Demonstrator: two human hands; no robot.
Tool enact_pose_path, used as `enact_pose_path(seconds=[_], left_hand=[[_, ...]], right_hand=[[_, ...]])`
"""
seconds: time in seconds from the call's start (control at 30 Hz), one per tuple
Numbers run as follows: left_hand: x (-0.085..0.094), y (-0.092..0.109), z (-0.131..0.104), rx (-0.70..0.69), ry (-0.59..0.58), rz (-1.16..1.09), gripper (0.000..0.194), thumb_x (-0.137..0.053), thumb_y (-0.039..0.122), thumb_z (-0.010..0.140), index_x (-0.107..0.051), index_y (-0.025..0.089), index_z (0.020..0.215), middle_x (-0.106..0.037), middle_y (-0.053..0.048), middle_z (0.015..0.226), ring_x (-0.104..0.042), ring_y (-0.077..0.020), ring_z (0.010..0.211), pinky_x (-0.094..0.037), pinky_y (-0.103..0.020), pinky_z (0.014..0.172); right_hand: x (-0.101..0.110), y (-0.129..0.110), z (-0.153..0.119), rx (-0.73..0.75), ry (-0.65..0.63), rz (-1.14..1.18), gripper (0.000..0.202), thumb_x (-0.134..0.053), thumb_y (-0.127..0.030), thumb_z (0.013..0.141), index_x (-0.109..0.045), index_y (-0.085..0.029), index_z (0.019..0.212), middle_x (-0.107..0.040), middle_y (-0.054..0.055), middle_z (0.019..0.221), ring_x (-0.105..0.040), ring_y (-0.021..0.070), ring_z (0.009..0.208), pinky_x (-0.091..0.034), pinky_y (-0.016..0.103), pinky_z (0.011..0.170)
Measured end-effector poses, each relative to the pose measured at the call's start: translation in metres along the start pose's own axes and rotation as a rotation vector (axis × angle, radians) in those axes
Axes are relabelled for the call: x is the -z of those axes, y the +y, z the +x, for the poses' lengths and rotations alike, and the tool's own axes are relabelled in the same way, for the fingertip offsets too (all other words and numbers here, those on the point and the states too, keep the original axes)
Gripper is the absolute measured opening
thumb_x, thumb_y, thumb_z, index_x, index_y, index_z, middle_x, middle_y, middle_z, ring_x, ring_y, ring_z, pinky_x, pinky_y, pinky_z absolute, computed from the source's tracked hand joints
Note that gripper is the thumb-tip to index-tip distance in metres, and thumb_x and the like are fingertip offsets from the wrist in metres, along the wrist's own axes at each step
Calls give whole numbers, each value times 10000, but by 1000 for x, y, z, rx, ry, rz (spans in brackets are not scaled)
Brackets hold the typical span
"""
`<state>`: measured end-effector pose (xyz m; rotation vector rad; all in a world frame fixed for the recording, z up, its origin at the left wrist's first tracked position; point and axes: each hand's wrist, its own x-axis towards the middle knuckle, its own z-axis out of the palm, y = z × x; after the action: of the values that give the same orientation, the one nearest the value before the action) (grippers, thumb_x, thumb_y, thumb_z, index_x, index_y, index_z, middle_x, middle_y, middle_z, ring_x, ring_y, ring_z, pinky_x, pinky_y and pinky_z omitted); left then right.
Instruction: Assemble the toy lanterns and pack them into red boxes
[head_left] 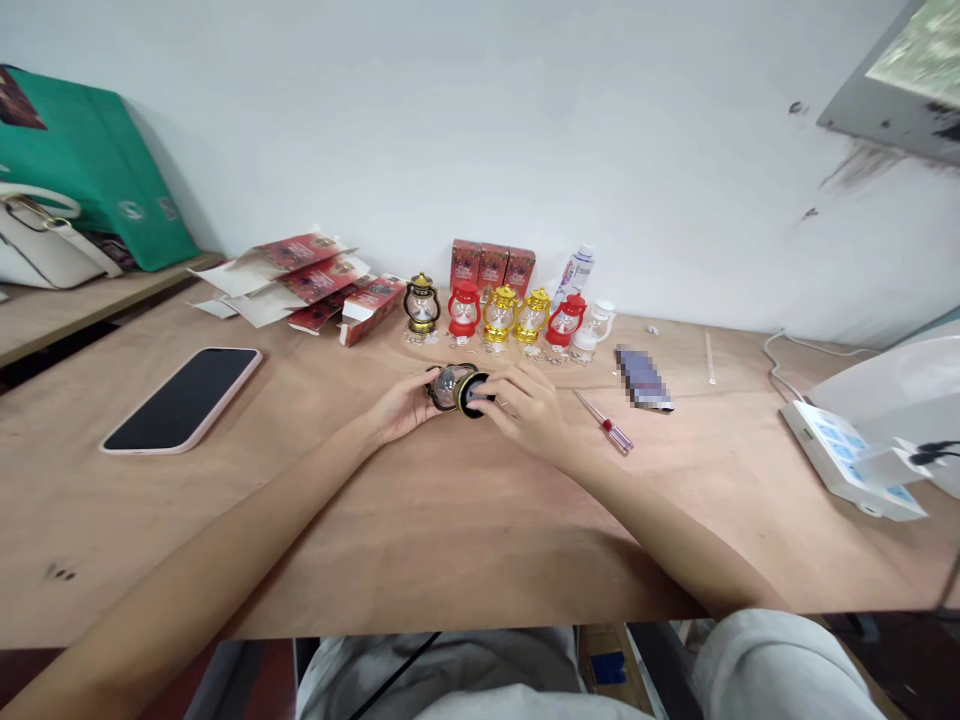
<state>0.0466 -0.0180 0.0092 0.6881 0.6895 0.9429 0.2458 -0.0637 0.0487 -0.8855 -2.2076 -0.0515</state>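
Note:
My left hand (405, 404) is closed around a small black and bronze lantern (452, 384) with a clear globe, tilted on its side over the table. The lantern's dark base faces my right hand (527, 408), whose fingers are pinched at the underside. What those fingertips hold, if anything, is hidden. A screwdriver (606, 424) with a clear and red handle lies to the right of my right hand. Behind my hands stands a row of small lanterns: a black and bronze one (422, 304), a red one (464, 310), gold ones (500, 314), another red one (565, 320) and a white one (594, 328).
Red boxes (493, 266) and a bottle (576, 272) stand by the wall. Flattened cartons (300, 270) lie at the back left, a phone (184, 400) nearer. On the right are a pixelated flat object (643, 378) and a white power strip (847, 455) with cables.

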Motion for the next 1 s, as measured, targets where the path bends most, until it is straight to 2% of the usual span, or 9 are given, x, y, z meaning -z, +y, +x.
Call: enact_pose_path(seconds=[0.2, 0.6, 0.73, 0.83, 0.87, 1.0], left_hand=[[-3, 1, -2, 7, -9, 28, 232, -462, 128, 886, -690, 102, 923, -707, -78, 860, -644, -125, 696, -541, -173, 577], [-3, 0, -2, 9, 47, 43, 219, -463, 104, 868, -667, 84, 945, -696, -112, 966, -663, -159, 785, -566, -245, 673], [-3, 0, -2, 4, 31, 26, 211, -499, 143, 861, -660, 107, 993, -693, -90, 977, -653, -138, 764, -556, -206, 649], [-2, 1, -1, 2, 48, -15, 207, -501, 169, 864, -644, 124, 1007, -694, -75, 926, -649, -124, 716, -555, -188, 608], [-2, 1, -1, 3, 52, -24, 205, -499, 171, 865, -640, 125, 1007, -693, -73, 912, -648, -123, 709, -558, -189, 603], [-2, 1, 0, 7, 56, -39, 193, -485, 165, 871, -636, 118, 982, -694, -76, 914, -654, -126, 713, -566, -194, 596]], right_hand=[[-2, 4, -1, 91, 14, -11, 201, -527, -303, 909, -626, -192, 775, -688, 49, 795, -559, 171, 742, -413, 317, 722], [-7, 9, -6, 159, -32, -23, 240, -423, -244, 946, -606, -188, 802, -652, 61, 774, -559, 165, 735, -398, 300, 692], [4, 19, -7, 12, -26, 131, 179, -466, -295, 936, -596, -202, 857, -666, 44, 842, -586, 159, 785, -432, 295, 733], [13, 39, -16, -100, 25, 80, 166, -474, -291, 928, -601, -197, 876, -657, 48, 824, -584, 169, 775, -436, 303, 723], [14, 47, -22, -93, -15, 39, 177, -469, -286, 928, -609, -193, 871, -660, 56, 836, -586, 175, 789, -434, 306, 727], [13, 72, -46, 10, -314, -246, 216, -464, -255, 931, -662, -173, 899, -674, 86, 893, -582, 191, 830, -402, 325, 757]])
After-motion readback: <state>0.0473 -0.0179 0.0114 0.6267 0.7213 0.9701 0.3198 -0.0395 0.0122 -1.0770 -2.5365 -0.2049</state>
